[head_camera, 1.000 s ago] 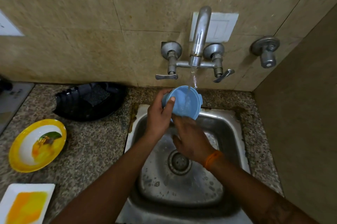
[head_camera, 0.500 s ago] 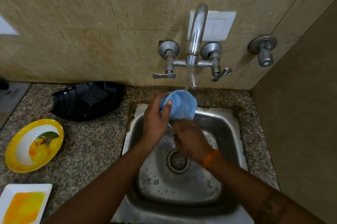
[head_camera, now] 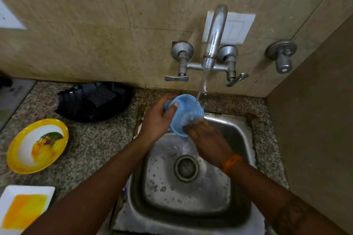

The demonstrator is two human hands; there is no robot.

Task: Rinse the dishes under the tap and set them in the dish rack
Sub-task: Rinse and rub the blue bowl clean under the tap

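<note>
Gripping a light blue plastic bowl [head_camera: 186,109] by its outer wall, the left hand [head_camera: 157,120] has its thumb hooked over the rim and tilts the bowl's mouth toward the camera, above the back rim of the steel sink [head_camera: 246,139]. Water [head_camera: 202,86] falls from the wall tap [head_camera: 213,43] onto the bowl's upper rim. The right hand [head_camera: 207,139], an orange band [head_camera: 231,162] on its wrist, reaches into the bowl's lower part; its fingertips are blurred and wet, so whether they lie straight or curled cannot be told. Left of the sink on the speckled granite counter [head_camera: 91,139], a black ribbed tray [head_camera: 91,101] sits against the back wall with a dark scrub pad [head_camera: 101,94] in it. Nearer the counter's left edge lies a round yellow-rimmed plate [head_camera: 37,145] with food residue, and at the front left corner a white square plate [head_camera: 24,209] smeared orange.
</note>
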